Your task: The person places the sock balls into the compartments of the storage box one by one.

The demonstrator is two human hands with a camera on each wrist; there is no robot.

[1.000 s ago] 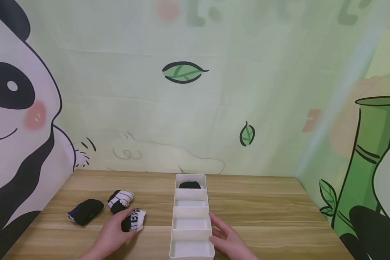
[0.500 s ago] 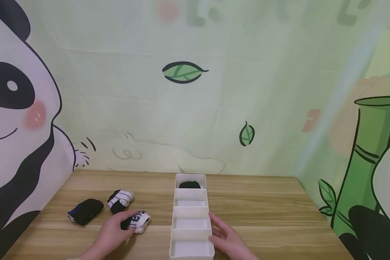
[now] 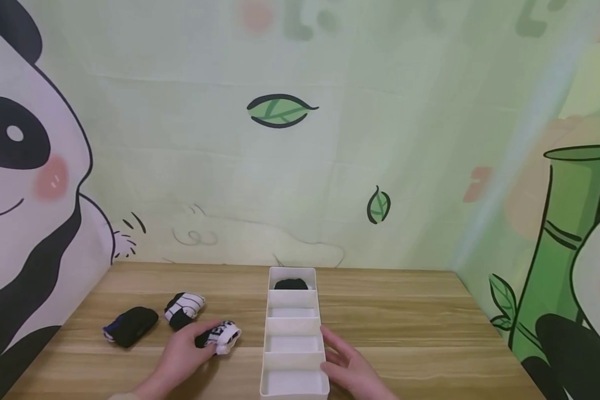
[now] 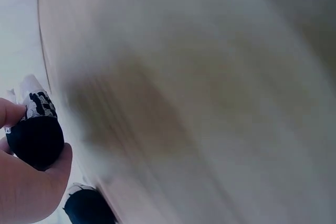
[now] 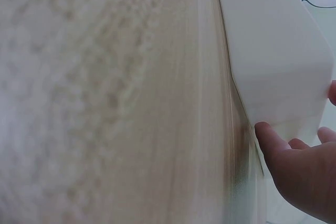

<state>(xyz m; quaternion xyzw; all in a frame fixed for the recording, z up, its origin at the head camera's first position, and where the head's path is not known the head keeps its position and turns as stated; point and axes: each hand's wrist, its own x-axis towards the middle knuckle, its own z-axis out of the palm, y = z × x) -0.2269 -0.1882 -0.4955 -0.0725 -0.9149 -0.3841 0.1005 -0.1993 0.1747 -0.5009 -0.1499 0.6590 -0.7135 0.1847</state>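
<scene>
The left hand [image 3: 184,349] is curled in a pinch; the right hand [image 3: 351,364] stretches inward, uncurled.

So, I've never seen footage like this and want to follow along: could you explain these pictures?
No machine here, just a person's bare left hand and right hand. The wide picture comes from a camera worn on the head; the two tilted close-ups come from one on each wrist. On the wooden table stands a white box with four compartments, a black roll in the farthest. A blue-edged roll and a striped roll lie to its left. The left fingers hold a patterned roll, probably socks. The right fingers touch the box's side.
</scene>
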